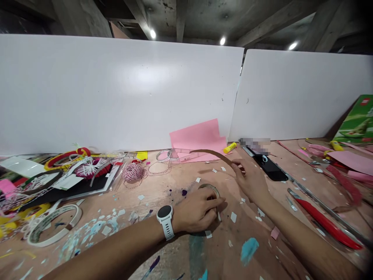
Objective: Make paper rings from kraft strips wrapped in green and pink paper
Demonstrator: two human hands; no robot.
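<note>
My left hand [198, 210], below a white wristwatch [165, 214], is closed around a tan ring [215, 188] low over the table. Part of the ring is hidden behind my fingers. To its right, my right hand [251, 182] pinches the near end of a thin, curved brown strip [214, 152]. The strip arches left, its far part in front of pink paper [201, 136]. A yellow glue stick [230, 147] lies just beyond my right hand.
White panels [122, 93] stand along the back. Red-and-white string [133, 171], a white ring [40, 244] and craft scraps lie left. On the right are a black phone [272, 169], a red utility knife [329, 223], a metal ruler [320, 206] and a green box [355, 120].
</note>
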